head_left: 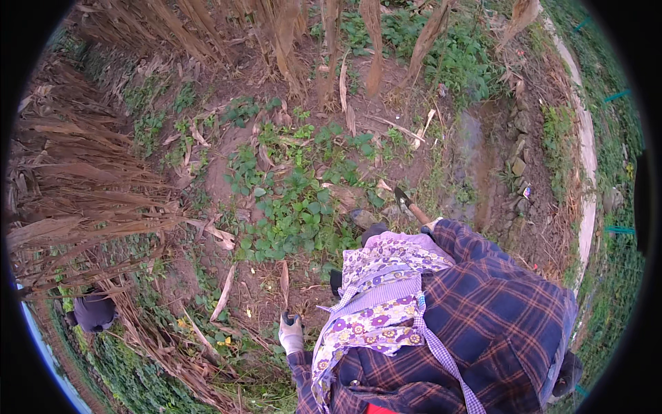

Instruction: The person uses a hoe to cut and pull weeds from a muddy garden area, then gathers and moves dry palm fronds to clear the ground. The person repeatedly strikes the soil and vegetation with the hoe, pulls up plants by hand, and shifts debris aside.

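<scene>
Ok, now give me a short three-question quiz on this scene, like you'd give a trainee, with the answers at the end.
1. True or false: the right hand is empty.
2. Which is printed on the apron?
A) Fish
B) Flowers
C) Stars
3. Fill in the gap: of the two hands, the ____ one is nearer the lower edge of the picture.

Key:
1. False; it grips a wooden-handled tool with a dark head.
2. B.
3. Left; the left hand, in a pale glove with dark fingertips, is lower in the picture.
</scene>
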`<state>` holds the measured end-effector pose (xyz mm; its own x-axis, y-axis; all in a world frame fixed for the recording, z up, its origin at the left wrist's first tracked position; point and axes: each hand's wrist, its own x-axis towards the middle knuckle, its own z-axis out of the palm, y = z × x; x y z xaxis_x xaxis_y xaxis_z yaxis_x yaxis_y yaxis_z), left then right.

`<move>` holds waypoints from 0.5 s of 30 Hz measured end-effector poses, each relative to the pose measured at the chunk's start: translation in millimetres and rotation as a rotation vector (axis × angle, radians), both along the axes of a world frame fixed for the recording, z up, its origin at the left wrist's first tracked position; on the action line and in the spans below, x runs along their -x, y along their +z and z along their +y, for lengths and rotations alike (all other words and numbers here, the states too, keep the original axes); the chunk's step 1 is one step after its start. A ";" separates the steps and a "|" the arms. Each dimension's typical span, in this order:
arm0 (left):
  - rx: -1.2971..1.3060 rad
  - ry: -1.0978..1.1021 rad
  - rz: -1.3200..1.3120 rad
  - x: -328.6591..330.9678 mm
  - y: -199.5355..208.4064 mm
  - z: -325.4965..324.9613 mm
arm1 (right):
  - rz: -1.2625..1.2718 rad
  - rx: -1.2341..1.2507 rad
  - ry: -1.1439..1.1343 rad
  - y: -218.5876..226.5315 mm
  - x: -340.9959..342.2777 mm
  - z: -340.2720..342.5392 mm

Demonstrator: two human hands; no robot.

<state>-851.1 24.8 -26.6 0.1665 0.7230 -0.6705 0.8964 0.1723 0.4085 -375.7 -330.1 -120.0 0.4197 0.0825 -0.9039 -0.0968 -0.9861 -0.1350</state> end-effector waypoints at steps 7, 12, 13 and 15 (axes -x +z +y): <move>-0.053 -0.158 -0.044 -24.8 34.5 24.3 | -0.257 -0.392 0.796 -26.8 0.1 5.7; -0.150 -0.380 0.216 16.7 31.6 31.5 | -0.169 -0.322 0.591 -22.5 52.8 1.4; -0.166 -0.378 0.211 38.2 29.7 33.2 | -0.180 -0.308 0.660 -24.8 64.4 -0.6; -0.083 -0.334 0.297 86.4 20.9 30.7 | -0.109 -0.233 0.740 -18.4 90.7 -8.7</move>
